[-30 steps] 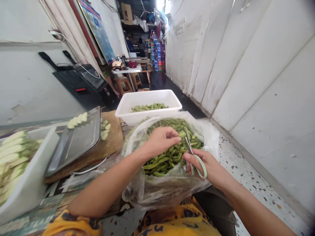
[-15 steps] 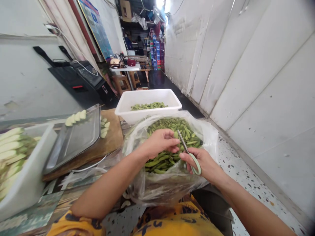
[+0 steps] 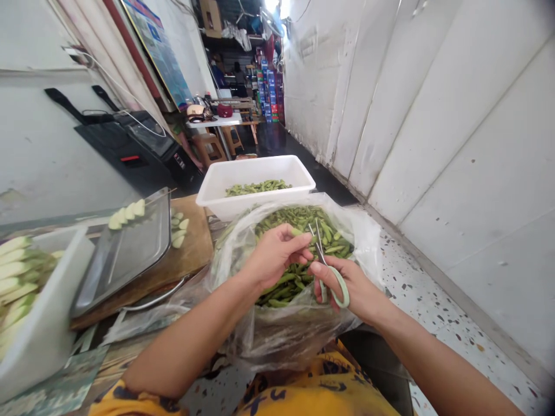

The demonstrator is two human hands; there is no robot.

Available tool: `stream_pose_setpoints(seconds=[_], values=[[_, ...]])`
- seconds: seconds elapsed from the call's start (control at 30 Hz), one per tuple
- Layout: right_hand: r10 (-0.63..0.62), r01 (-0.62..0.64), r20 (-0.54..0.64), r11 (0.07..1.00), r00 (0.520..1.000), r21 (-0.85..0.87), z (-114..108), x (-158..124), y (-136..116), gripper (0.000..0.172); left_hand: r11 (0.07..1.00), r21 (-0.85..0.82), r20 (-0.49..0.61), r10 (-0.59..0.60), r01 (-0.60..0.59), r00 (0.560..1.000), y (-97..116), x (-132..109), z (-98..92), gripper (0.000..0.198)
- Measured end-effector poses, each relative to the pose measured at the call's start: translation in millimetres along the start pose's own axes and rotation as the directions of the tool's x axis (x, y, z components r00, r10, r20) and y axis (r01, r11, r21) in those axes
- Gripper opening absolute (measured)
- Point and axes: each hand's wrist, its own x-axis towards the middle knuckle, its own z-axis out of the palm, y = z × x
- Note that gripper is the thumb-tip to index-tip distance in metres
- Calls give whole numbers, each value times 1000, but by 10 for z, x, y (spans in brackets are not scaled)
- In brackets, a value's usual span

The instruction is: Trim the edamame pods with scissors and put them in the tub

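Observation:
A clear plastic bag [image 3: 277, 329] full of green bean pods [image 3: 303, 222] sits in front of my lap. My left hand [image 3: 275, 254] hovers over the pods, its fingers pinched on one green pod [image 3: 298, 232]. My right hand [image 3: 347, 286] grips a pair of scissors [image 3: 327, 268] with pale green handles. The blades are slightly apart and point up right beside the pod in my left fingers.
Behind the bag stands a white tub [image 3: 255, 176] holding some pods. To the left lie a wooden board [image 3: 182, 260], a metal tray [image 3: 125, 251] with skewered pale slices, and a white bin [image 3: 39, 323] of pale vegetables. A white wall runs along the right.
Both hands have drawn closer together over the bag. The scissors have moved left to the pod in my left fingers and their blades have parted. The view has tilted slightly.

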Motion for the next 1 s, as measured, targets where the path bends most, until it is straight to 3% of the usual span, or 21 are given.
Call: stream_pose_setpoints(seconds=[0.17, 0.27, 0.37, 0.43, 0.5, 0.57, 0.63, 0.7, 0.8, 0.9, 1.0], values=[[91, -89, -33, 995, 995, 41, -47, 9, 27, 44, 1000, 2, -74, -25, 25, 997, 24, 14, -32, 26], [69, -66, -16, 988, 997, 141, -140, -54, 36, 46, 999, -33, -147, -41, 36, 988, 120, 118, -48, 19], [2, 11, -53, 969, 999, 248, -244, -132, 38, 47, 978, 190, -144, -57, 84, 988, 186, 328, -18, 12], [-14, 37, -85, 960, 996, 279, -287, -167, 43, 47, 848, 529, -91, 20, 31, 996, 164, 508, 33, 7], [-21, 47, -90, 954, 996, 296, -299, -183, 54, 47, 579, 813, -18, 116, -53, 993, 89, 695, 98, 12], [-23, 46, -81, 952, 996, 303, -290, -189, 66, 47, 341, 936, 36, 161, -90, 986, -19, 863, 161, 25], [-16, 39, -79, 954, 997, 297, -276, -194, 72, 47, 239, 964, 73, 173, -114, 982, -131, 988, 211, 33], [-15, 39, -86, 957, 996, 287, -270, -202, 73, 48, 261, 951, 109, 213, -164, 971, -218, 1056, 240, 28], [-23, 46, -88, 962, 996, 270, -280, -208, 79, 49, 408, 891, 92, 269, -200, 959, -256, 1055, 242, 17], [-17, 37, -86, 971, 996, 236, -290, -185, 95, 53, 529, 836, 6, 256, -145, 967, -167, 946, 190, 18], [17, -5, -60, 982, 998, 188, -285, -134, 103, 54, 552, 817, 42, 233, -168, 972, -1, 758, 92, 23]])
